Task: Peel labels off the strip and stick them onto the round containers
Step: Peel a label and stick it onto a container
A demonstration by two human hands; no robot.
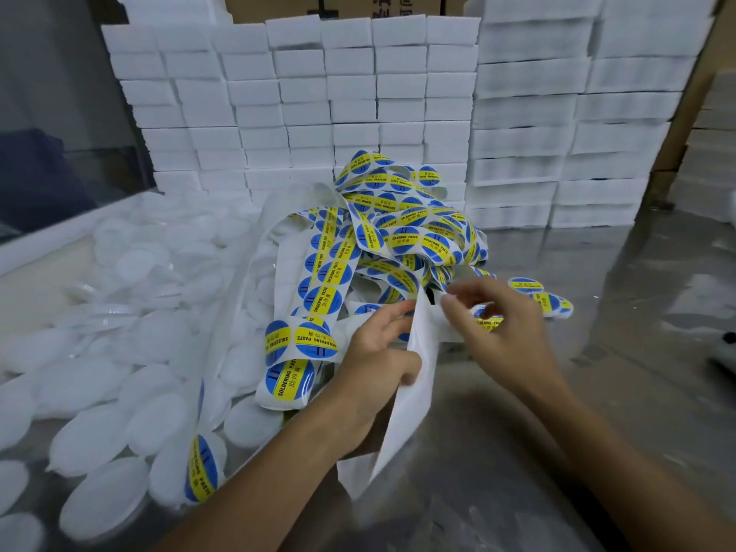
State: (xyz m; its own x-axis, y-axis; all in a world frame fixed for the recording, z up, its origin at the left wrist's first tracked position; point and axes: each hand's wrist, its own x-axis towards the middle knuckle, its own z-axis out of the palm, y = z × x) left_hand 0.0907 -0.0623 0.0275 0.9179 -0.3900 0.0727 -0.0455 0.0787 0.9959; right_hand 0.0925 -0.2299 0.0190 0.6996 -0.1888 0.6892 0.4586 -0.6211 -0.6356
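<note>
Left hand: the left hand (378, 352) gripped the white backing strip (414, 376); the thumb and the curled fingers pinched the paper near its upper part, and the empty end of the strip hung down below the hand toward the table.

Right hand: the right hand (494, 324) was just beside the left one, with fingers bent. Its fingertips touched the top of the same strip, where a blue and yellow label (488, 318) showed under the fingers. It was not possible to tell if the fingers really pinched this label or only touched it.

Label pile: a big tangled heap of label strip (382, 233) lay on the table behind the hands. The round labels were blue with a yellow band and the words "SOLDERING PASTE".

Round containers: many white round containers (119, 392) lay in a loose heap on the left side of the table. One container (199, 468) near the left forearm carried a label on it already. Two or three labelled containers (549, 302) lay just behind the right hand.

Table: the table (597, 272) had a shiny grey metal surface.

Background: stacks of white boxes (318, 93) stood like a wall behind the pile, and brown cardboard (334, 6) was visible above them.
</note>
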